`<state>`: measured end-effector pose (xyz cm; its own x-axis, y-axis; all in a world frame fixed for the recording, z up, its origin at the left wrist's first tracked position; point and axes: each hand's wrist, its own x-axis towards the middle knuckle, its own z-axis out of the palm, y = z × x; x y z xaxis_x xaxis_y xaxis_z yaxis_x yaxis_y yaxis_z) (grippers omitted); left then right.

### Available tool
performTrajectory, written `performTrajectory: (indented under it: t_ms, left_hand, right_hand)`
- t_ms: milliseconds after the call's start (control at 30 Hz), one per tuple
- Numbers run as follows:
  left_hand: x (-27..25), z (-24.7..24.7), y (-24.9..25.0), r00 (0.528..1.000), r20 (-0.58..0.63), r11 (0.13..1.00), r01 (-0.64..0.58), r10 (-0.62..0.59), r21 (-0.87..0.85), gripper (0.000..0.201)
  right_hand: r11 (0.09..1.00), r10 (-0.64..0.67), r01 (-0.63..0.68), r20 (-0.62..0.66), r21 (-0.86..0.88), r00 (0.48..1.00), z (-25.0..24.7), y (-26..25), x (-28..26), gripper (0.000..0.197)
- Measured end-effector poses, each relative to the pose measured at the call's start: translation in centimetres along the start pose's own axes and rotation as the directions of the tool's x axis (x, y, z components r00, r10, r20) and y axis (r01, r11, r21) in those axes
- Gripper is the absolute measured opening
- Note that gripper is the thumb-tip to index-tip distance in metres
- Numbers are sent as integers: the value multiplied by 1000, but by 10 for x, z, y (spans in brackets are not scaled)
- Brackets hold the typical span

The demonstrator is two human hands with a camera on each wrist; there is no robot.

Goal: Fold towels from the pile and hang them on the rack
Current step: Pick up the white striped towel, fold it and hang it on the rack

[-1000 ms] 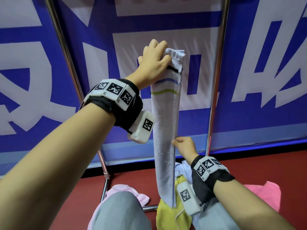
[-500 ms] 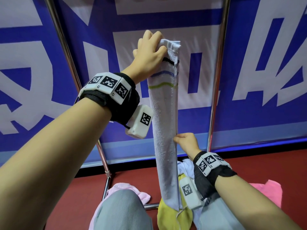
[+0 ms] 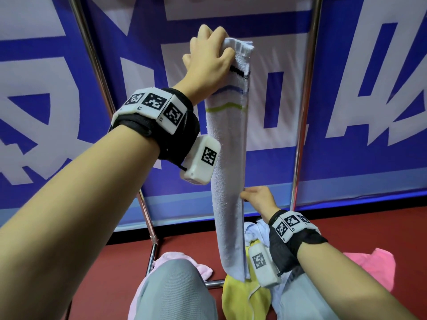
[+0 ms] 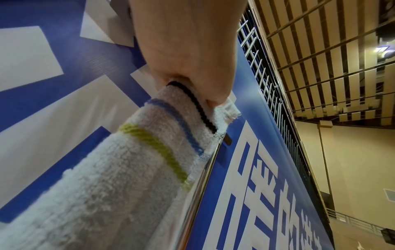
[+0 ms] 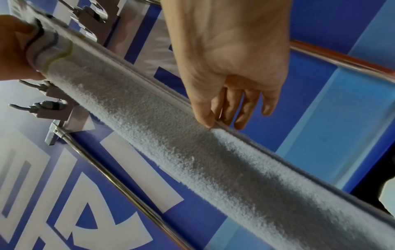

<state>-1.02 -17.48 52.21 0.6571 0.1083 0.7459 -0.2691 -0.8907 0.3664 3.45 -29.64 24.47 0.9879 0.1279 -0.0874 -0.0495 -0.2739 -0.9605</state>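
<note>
A white towel [image 3: 227, 158] with black, blue and green stripes near its top hangs as a narrow folded strip in front of the rack. My left hand [image 3: 215, 49] grips its top end, held high. The left wrist view shows that left hand [image 4: 188, 50] closed around the striped end of the towel [image 4: 128, 169]. My right hand [image 3: 245, 197] pinches the towel's right edge about halfway down. In the right wrist view the right hand [image 5: 210, 125] has thumb and forefinger on the edge of the towel [image 5: 192, 160]. The towel's lower end hangs just above the pile.
Two chrome rack poles [image 3: 305, 112] [image 3: 97, 65] stand against a blue and white banner; a base bar [image 3: 215, 284] lies on the red floor. Below lie a yellow towel [image 3: 240, 301], a pink towel [image 3: 369, 269], a pale pink towel [image 3: 184, 262] and my knees [image 3: 173, 292].
My left hand has lifted the towel's top end higher. The right hand stays pinching the right edge at about the same height.
</note>
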Motion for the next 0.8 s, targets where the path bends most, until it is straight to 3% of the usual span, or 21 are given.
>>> performTrajectory:
  t_ms: [167,300,400,533,667,800]
  left_hand:
    - [1,-9,-8,1000,-22,998,19,-18,61,4]
    - [-1,-24,-33,995,-62,984,93,-84,155,5]
    - [-5,-37,-60,978,-98,957,202,-185,207,19]
    - [-12,-52,-91,927,-168,906,367,-336,212,33]
    - [-17,-64,-111,880,-210,852,469,-427,234,38]
    - [-23,-66,-124,779,-251,734,626,-575,262,43]
  right_hand:
    - [1000,-6,6,23,3,1000,2,-6,-8,36]
    - [1000,-30,30,-33,-1,999,-6,-10,-8,23]
    - [997,-57,55,-28,-58,998,-18,-18,-8,15]
    - [974,-147,155,62,-164,987,-27,-40,-17,12]
    - [951,-227,246,120,-188,967,-32,-62,-24,40]
    - [953,-237,266,193,-142,952,-36,-87,-30,29]
